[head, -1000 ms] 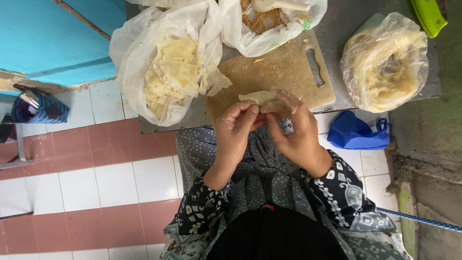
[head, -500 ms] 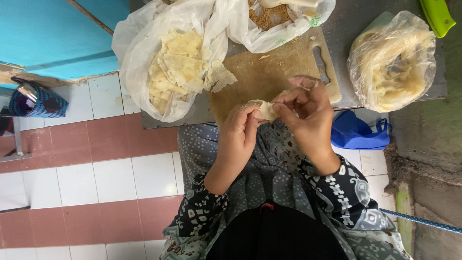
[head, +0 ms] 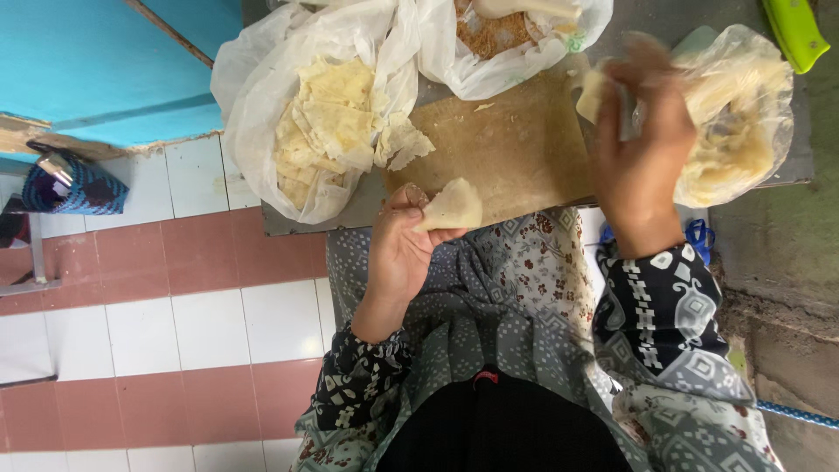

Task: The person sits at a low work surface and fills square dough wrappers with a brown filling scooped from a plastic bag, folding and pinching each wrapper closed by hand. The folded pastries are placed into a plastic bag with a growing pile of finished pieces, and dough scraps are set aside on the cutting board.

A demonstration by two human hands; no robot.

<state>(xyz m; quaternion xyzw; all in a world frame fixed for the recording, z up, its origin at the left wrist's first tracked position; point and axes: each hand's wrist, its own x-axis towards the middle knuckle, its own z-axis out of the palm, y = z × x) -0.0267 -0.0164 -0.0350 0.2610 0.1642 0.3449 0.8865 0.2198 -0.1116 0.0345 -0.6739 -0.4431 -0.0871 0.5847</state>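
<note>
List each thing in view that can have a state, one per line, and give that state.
Left hand: holding a folded pastry piece.
Right hand: raised, blurred, by the bag of pale sheets.
Bag of cut wrappers: open.
Cutting board: bare, few crumbs.

Cutting board (head: pixel 507 149): bare wood, matt, scuffed. Bags at 11 (head: pixel 262 105) and 2 o'clock (head: pixel 743 105): thin clear plastic, crinkled, glossy. Pastry sheet (head: pixel 453 208) in left hand (head: pixel 402 253): pale dough, matt, smooth. Tabletop (head: pixel 350 214): grey, dull metal-looking. Floor tiles (head: pixel 175 288): glazed, slight sheen.
</note>
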